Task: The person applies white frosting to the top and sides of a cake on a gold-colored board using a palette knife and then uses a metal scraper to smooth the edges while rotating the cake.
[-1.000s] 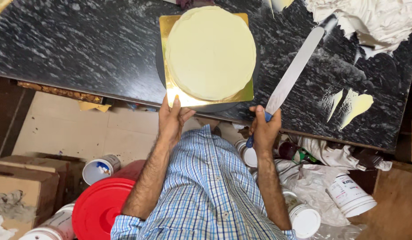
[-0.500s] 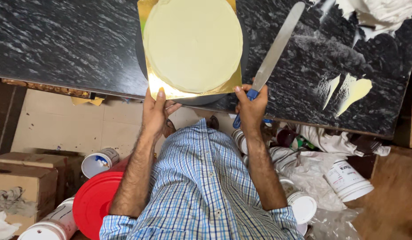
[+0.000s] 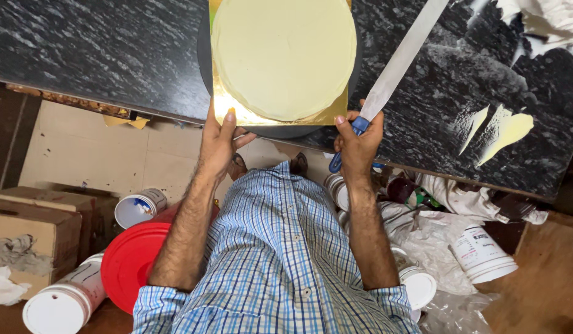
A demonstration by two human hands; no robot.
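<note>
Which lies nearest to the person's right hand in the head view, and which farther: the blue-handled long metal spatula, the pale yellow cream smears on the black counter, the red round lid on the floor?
From the right hand:
1. Blue-handled long metal spatula: held in that hand, blade slanting up over the counter.
2. Pale yellow cream smears: on the black counter, to the image's right.
3. Red round lid: on the floor, beyond the left arm.

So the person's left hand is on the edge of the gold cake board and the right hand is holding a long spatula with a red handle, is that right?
Not quite. In the head view the spatula has a blue handle, not a red one. The rest holds: the left hand rests on the edge of the gold cake board, and the right hand holds the long spatula.
</note>
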